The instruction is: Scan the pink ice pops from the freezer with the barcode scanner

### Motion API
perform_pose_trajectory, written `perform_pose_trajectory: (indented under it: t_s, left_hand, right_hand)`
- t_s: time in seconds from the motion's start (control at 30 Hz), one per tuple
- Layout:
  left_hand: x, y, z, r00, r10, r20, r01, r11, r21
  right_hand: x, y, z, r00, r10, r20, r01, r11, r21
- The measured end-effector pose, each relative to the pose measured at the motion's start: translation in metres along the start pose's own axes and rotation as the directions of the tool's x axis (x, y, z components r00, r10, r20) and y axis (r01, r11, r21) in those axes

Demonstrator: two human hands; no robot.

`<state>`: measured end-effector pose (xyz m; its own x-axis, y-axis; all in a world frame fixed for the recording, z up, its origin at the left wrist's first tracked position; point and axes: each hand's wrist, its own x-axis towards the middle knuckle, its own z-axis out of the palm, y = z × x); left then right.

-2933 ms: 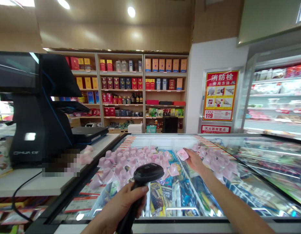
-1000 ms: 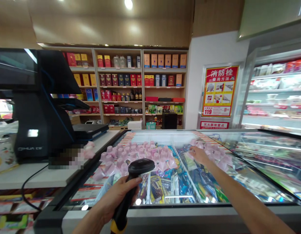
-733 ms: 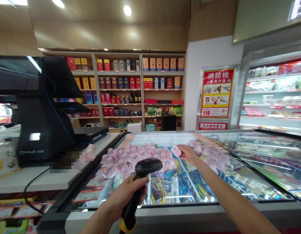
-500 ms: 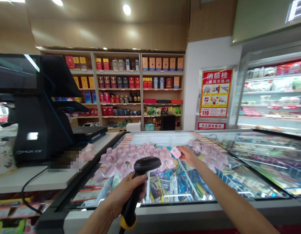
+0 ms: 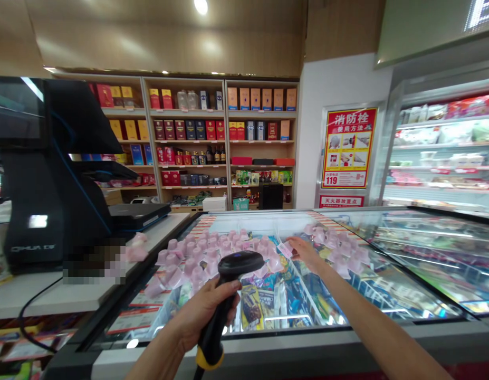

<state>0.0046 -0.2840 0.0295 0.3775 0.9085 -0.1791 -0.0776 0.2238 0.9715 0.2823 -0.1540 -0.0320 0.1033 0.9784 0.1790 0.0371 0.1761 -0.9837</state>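
My left hand is wrapped round the handle of a black barcode scanner with a yellow-trimmed base. The scanner's head points right, toward my right hand. Between the thumb and fingers of that hand is a small pink pack with a printed label, tilted and a little blurred. Many small pink cups lie in a spread on the glass lid of a chest freezer, left of my right hand. Another group of pink cups lies to its right.
At left, a black checkout terminal stands on a white counter, with a cable hanging over the edge. Behind the freezer are shelves of boxed bottles. A red fire-hydrant sign hangs on the wall, beside an open chiller.
The view has shifted slightly, so the terminal sits further left. The labelled pack in my right hand has tilted and dropped a little. My left hand's grip on the scanner is unchanged.
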Motion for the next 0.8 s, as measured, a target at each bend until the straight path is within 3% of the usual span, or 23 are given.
perform_pose_trajectory:
  t_s: [0.17, 0.27, 0.37, 0.5, 0.7, 0.8]
  left_hand:
    - [0.004, -0.002, -0.009, 0.998, 0.006, -0.055, -0.005, 1.0, 0.022]
    - [0.006, -0.005, -0.016, 0.997, 0.002, -0.081, 0.0, 1.0, 0.023]
    - [0.008, -0.008, -0.022, 0.991, -0.022, -0.131, 0.024, 1.0, 0.012]
    - [0.013, -0.01, -0.026, 0.987, -0.046, -0.155, 0.046, 0.999, -0.004]
    - [0.014, -0.011, -0.028, 0.984, -0.069, -0.163, 0.065, 0.997, -0.031]
    - [0.01, -0.01, -0.026, 0.983, -0.067, -0.173, 0.061, 0.997, -0.039]
  right_hand:
    - [0.01, 0.019, -0.007, 0.979, -0.121, -0.166, 0.074, 0.961, -0.268]
    - [0.019, 0.037, 0.002, 0.932, -0.277, -0.233, 0.119, 0.842, -0.526]
    - [0.026, 0.052, 0.025, 0.925, -0.338, -0.172, 0.139, 0.724, -0.676]
    - [0.032, 0.06, 0.058, 0.918, -0.339, -0.207, 0.078, 0.664, -0.744]
    - [0.047, 0.056, 0.105, 0.942, -0.314, -0.116, 0.136, 0.675, -0.726]
    - [0.051, 0.043, 0.127, 0.967, -0.23, -0.111, 0.085, 0.697, -0.712]
